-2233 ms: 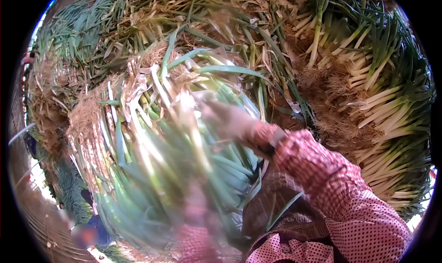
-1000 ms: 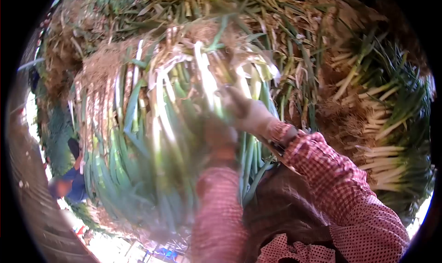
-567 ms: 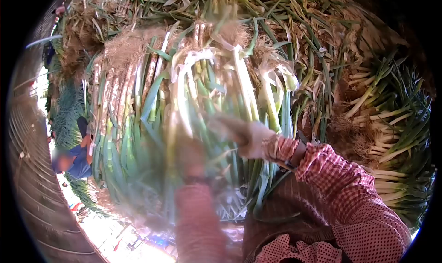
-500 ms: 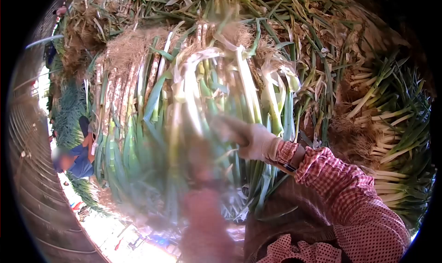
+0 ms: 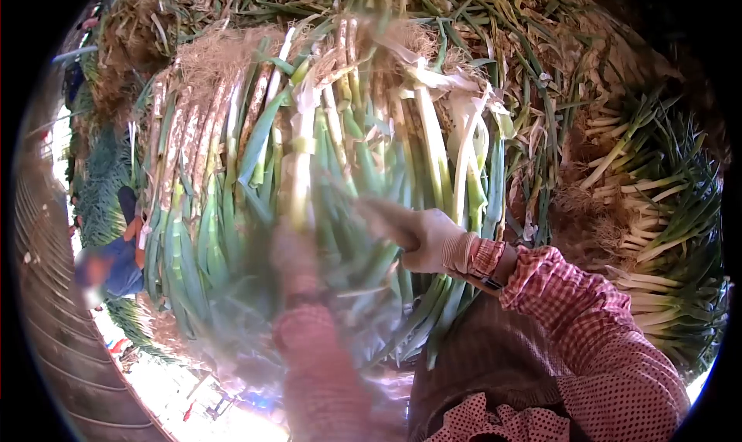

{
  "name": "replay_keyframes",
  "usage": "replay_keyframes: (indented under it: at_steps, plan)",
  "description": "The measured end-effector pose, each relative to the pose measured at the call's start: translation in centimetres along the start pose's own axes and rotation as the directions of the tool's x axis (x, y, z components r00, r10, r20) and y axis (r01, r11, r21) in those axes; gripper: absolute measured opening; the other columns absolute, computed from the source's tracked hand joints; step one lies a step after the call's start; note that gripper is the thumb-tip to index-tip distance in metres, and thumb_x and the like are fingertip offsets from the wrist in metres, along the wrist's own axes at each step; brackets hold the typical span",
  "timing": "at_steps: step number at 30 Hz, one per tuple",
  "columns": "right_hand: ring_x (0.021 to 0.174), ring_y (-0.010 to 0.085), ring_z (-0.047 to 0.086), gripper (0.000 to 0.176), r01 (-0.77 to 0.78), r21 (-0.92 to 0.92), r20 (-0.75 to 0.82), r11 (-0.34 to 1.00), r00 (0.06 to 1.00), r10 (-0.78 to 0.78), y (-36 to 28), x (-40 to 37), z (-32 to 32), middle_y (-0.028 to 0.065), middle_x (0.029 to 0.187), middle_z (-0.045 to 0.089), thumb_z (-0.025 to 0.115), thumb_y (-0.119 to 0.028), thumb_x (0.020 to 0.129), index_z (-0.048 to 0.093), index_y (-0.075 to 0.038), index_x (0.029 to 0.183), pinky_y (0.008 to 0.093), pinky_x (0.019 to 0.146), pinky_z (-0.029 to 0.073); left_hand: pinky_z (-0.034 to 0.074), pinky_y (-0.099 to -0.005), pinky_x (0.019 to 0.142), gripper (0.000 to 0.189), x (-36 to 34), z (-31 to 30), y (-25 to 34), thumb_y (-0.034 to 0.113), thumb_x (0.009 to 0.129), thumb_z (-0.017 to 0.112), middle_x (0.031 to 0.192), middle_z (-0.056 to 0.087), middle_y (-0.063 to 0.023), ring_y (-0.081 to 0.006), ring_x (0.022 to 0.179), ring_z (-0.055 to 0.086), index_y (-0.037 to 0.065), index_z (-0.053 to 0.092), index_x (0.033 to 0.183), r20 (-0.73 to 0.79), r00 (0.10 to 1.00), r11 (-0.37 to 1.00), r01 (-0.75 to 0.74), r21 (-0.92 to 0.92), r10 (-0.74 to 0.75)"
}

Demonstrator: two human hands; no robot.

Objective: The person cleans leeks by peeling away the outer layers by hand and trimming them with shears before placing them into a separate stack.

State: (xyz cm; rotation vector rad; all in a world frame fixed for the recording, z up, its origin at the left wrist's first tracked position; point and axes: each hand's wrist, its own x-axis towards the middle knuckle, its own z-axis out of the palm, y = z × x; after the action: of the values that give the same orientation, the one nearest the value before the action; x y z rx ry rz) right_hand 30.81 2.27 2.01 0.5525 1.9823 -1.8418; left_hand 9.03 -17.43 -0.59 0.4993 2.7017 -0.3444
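A large bundle of green onions rises directly in front of both hands, its long axis running up and down: rooty ends on top, green leaves hanging low. The right hand lies against its right side, fingers stretched flat on the stalks. The left hand — blurred — sits at the bundle's middle; its grip cannot be told.

bundle of leeks centre | stacked leeks right | person left
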Motion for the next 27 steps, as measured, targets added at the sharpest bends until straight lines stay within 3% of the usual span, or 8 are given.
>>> replay_keyframes:
  at_steps: [5, 8, 11, 13, 16, 20, 22, 27]
  plan:
    - [0.109, 0.031, 0.072, 0.098, 0.15, 0.292, -0.291, 0.945, 0.955, -0.062, 0.1, -4.3, 1.2, 0.0222, 0.128, 0.069, 0.064, -0.003, 0.076, 0.023, -0.011, 0.165, 0.0375, 0.101, 0.057, 0.054, -0.0521, 0.09, 0.044, -4.5, 0.7, 3.6, 0.039, 0.091, 0.07, 0.112, 0.069, -0.0288, -0.046, 0.105, 0.068, 0.005, 0.061, 0.117, 0.043, 0.986, 0.979, -0.154, -0.134, 0.161]
    - [0.116, 0.0296, 0.069, 0.1, 0.225, 0.306, -0.387, 0.925, 0.917, -0.096, 1.9, -3.7, 2.8, 0.0221, 0.135, 0.065, 0.066, -0.001, 0.076, 0.023, -0.017, 0.165, 0.0355, 0.106, 0.054, 0.053, -0.0505, 0.095, 0.035, -7.1, 3.3, 9.9, 0.033, 0.091, 0.068, 0.112, 0.07, -0.0259, -0.0425, 0.111, 0.067, 0.007, 0.067, 0.114, 0.435, 0.813, 0.922, -0.343, -0.178, 0.386]
    - [0.118, 0.0316, 0.068, 0.102, -0.047, 0.32, -0.378, 0.946, 0.909, 0.173, 1.6, -2.9, 1.4, 0.023, 0.139, 0.063, 0.07, -0.004, 0.077, 0.022, -0.023, 0.166, 0.0382, 0.106, 0.054, 0.056, -0.0479, 0.084, 0.016, -8.3, 9.0, 10.0, 0.02, 0.092, 0.063, 0.104, 0.072, -0.0204, -0.0386, 0.099, 0.07, 0.009, 0.071, 0.101, 0.103, 0.56, 0.545, -0.721, -0.428, 0.822]
    - [0.116, 0.0314, 0.069, 0.101, -0.029, 0.244, -0.346, 0.969, 0.931, 0.115, 1.7, -2.6, 2.0, 0.024, 0.135, 0.064, 0.069, -0.007, 0.079, 0.021, -0.022, 0.166, 0.0396, 0.103, 0.056, 0.057, -0.0441, 0.077, 0.012, -6.3, 7.4, 7.5, 0.016, 0.095, 0.061, 0.094, 0.071, -0.0181, -0.0369, 0.087, 0.07, 0.01, 0.07, 0.099, -0.19, 0.688, 0.687, -0.722, -0.077, 0.701]
    - [0.112, 0.0316, 0.07, 0.094, -0.128, 0.089, -0.099, 0.988, 0.986, 0.137, 0.8, -2.9, 3.8, 0.0239, 0.126, 0.068, 0.061, -0.007, 0.082, 0.019, -0.016, 0.166, 0.0414, 0.1, 0.057, 0.056, -0.0436, 0.079, 0.016, -3.2, 3.6, 4.6, 0.019, 0.098, 0.063, 0.098, 0.071, -0.0164, -0.0362, 0.086, 0.068, 0.004, 0.068, 0.101, -0.344, 0.93, 0.762, -0.316, -0.565, 0.131]
    - [0.1, 0.029, 0.073, 0.086, -0.039, -0.146, -0.192, 0.989, 0.981, 0.011, 3.1, 2.9, 4.6, 0.0208, 0.138, 0.061, 0.065, -0.008, 0.085, 0.027, -0.009, 0.162, 0.0327, 0.081, 0.061, 0.05, -0.0499, 0.1, 0.078, 2.6, 3.4, 5.2, 0.04, 0.085, 0.079, 0.147, 0.05, -0.0233, -0.0416, 0.123, 0.058, 0.006, 0.047, 0.147, -0.501, 0.782, 0.856, -0.497, -0.14, 0.371]
    - [0.111, 0.0286, 0.069, 0.079, -0.032, -0.173, -0.286, 0.984, 0.958, -0.019, 4.0, 5.4, 2.7, 0.0207, 0.151, 0.049, 0.064, -0.009, 0.09, 0.03, -0.006, 0.16, 0.0293, 0.073, 0.062, 0.049, -0.0502, 0.103, 0.1, 2.9, 0.6, 7.6, 0.045, 0.081, 0.082, 0.16, 0.033, -0.0228, -0.0441, 0.131, 0.053, 0.007, 0.031, 0.157, -0.364, 0.894, 0.954, -0.297, -0.039, 0.263]
    - [0.094, 0.0222, 0.07, 0.088, -0.084, 0.073, -0.242, 0.994, 0.965, 0.1, 0.8, 1.9, 1.7, 0.0174, 0.136, 0.062, 0.065, -0.004, 0.084, 0.027, -0.013, 0.163, 0.0336, 0.073, 0.062, 0.053, -0.0493, 0.099, 0.041, 7.0, -0.1, 7.6, 0.035, 0.087, 0.068, 0.119, 0.069, -0.0268, -0.0434, 0.11, 0.068, 0.003, 0.071, 0.113, -0.078, 0.977, 0.976, -0.204, -0.083, 0.198]
